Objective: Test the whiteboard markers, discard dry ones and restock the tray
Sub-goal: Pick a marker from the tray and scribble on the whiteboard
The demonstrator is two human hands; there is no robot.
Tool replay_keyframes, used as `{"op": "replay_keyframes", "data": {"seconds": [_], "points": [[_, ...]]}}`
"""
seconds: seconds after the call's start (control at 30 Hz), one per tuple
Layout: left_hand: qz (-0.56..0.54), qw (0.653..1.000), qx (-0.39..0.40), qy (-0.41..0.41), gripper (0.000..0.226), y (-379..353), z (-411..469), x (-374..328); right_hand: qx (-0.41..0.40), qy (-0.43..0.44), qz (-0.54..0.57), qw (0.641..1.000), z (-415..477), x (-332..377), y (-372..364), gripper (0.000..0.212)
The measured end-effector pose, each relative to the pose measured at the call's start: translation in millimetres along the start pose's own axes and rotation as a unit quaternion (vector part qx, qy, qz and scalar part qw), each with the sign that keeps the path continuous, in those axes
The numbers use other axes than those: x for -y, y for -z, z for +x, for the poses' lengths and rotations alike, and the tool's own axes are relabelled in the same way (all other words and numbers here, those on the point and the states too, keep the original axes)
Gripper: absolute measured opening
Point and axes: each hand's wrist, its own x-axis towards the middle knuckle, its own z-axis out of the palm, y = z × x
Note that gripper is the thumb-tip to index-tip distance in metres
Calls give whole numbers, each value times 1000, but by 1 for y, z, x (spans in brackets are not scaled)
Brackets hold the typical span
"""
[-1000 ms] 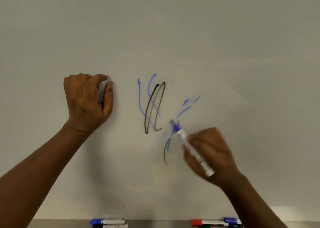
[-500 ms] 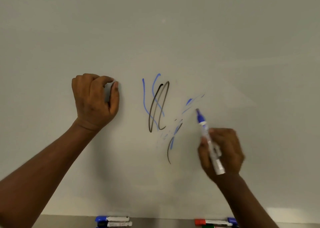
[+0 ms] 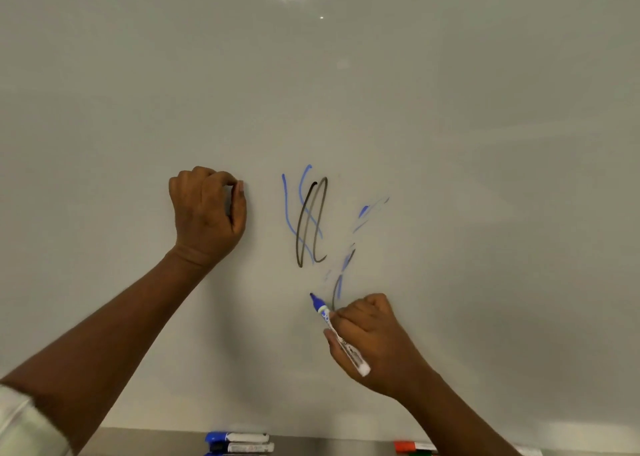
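Head camera: a person's right hand (image 3: 374,341) grips an uncapped blue marker (image 3: 325,315), fingers wrapped round its barrel, tip angled up-left just below blue and black scribbles (image 3: 311,220) on the whiteboard (image 3: 485,178). To the left, the left hand (image 3: 207,220) rests against the board, fingers curled; whether they enclose anything cannot be told. A blue-capped marker (image 3: 239,437) and a red-capped marker (image 3: 412,446) lie in the near tray (image 3: 145,443).

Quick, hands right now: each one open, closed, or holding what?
Left hand: closed fist against the whiteboard, nothing visibly held.
Right hand: gripping the uncapped blue marker.
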Motion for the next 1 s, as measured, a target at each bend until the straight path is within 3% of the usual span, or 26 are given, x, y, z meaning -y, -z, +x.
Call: {"op": "replay_keyframes", "data": {"seconds": [0.07, 0.17, 0.23, 0.37, 0.5, 0.6, 0.67, 0.77, 1.0], "points": [[-24, 998, 14, 49, 13, 5, -7, -11, 41, -51, 43, 997, -5, 5, -1, 20], [-93, 984, 71, 138, 17, 13, -27, -36, 18, -126, 129, 983, -13, 20, 6, 20], [-145, 967, 135, 160, 21, 21, -45, -51, 8, -203, 213, 956, -22, 28, 12, 10], [-302, 873, 289, 253, 33, 46, -92, -72, -43, -322, 293, 899, -36, 39, 21, 11], [-280, 828, 338, 350, 28, 70, -150, -92, -74, -428, 391, 812, -44, 51, 32, 11], [-261, 811, 318, 416, 13, 89, -175, -103, -36, -442, 493, 748, -45, 65, 40, 30], [-250, 804, 303, 447, 13, 103, -184, -107, 4, -435, 534, 725, -46, 73, 42, 3], [-225, 789, 325, 471, 12, 125, -192, -108, 77, -428, 556, 708, -47, 82, 40, 12], [-197, 812, 408, 368, 16, 171, -212, -98, 237, -405, 554, 688, -44, 107, 24, 15]]}}
